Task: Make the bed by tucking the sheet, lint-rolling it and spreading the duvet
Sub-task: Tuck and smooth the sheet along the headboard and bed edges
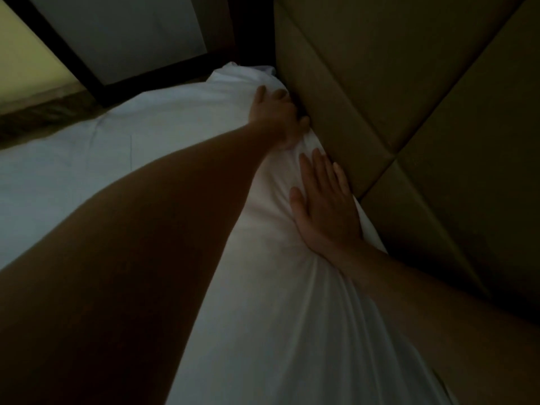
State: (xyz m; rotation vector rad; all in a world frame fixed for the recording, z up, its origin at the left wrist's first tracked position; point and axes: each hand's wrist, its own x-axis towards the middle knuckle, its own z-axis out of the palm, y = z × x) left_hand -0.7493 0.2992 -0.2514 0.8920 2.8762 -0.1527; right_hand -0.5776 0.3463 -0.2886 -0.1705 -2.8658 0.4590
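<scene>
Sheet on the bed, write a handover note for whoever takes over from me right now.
Left hand: fingers curled on the sheet edge, at the gap by the headboard.
Right hand: flat, pressing the sheet beside the headboard.
Done: sheet lies over the bed; tucking at this edge is under way.
Left: finish tucking, lint-roll, spread the duvet. Roller and duvet are not in view.

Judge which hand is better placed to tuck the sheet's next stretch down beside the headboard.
Left. The left hand grips the bunched white sheet right at the gap against the padded headboard. The right hand lies flat on the sheet nearer the person, pinning it.
</scene>
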